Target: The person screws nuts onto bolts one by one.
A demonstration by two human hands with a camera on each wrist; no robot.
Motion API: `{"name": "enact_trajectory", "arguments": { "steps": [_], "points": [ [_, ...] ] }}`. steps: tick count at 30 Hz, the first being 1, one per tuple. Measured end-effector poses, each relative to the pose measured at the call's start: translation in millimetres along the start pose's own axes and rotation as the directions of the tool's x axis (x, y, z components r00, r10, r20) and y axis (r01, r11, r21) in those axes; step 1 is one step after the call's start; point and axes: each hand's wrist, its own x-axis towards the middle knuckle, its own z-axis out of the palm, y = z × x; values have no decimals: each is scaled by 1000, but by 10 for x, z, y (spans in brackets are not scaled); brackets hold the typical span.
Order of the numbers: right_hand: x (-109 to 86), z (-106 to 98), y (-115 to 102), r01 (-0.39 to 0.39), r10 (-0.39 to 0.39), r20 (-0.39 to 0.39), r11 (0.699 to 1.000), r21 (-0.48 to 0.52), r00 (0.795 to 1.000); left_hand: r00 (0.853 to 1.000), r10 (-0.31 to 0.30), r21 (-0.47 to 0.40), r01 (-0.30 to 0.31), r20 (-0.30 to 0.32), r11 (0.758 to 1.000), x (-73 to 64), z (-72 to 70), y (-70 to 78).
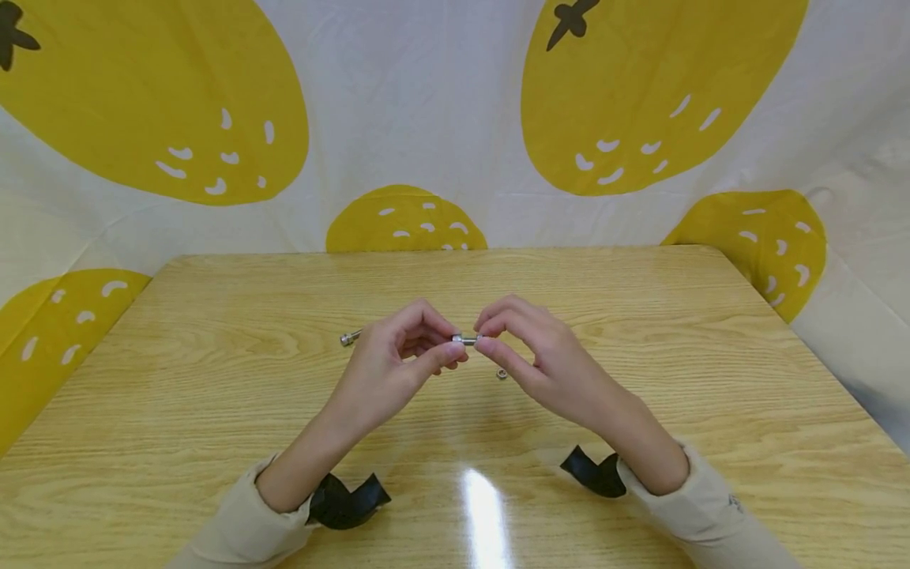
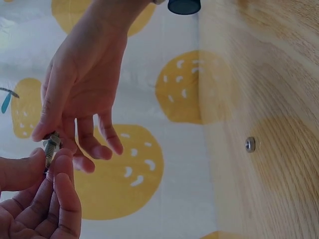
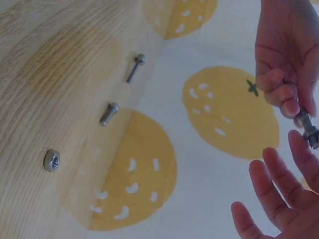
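In the head view a small metal bolt (image 1: 468,341) is held level between the two hands over the table. My left hand (image 1: 387,359) pinches its left end between thumb and fingertips. The thumb and fingers of my right hand (image 1: 543,359) pinch the hex nut (image 2: 52,139) at the other end, and bare thread shows between the hands in the left wrist view. The right hand's other fingers are spread away from the bolt in the right wrist view. Fingertips partly hide both ends.
A loose nut (image 1: 502,374) lies on the wooden table (image 1: 213,442) below the right hand. Two more bolts, a longer one (image 3: 135,68) and a shorter one (image 3: 108,114), lie on the table in the right wrist view. A patterned cloth (image 1: 412,118) hangs behind the table.
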Motion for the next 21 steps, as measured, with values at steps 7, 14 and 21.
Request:
{"name": "enact_trajectory", "arguments": {
  "steps": [7, 14, 21],
  "points": [
    [-9, -1, -29, -78, 80, 34, 996, -37, 996, 1000, -7, 0, 7, -9, 1000, -4, 2, 9],
    [-6, -32, -38, -64, 65, 32, 998, -24, 997, 1000, -10, 12, 10, -11, 1000, -4, 0, 6],
    [5, -12, 11, 106, -106, -27, 994, -13, 994, 1000, -7, 13, 7, -11, 1000, 0, -3, 11]
  ]
}}
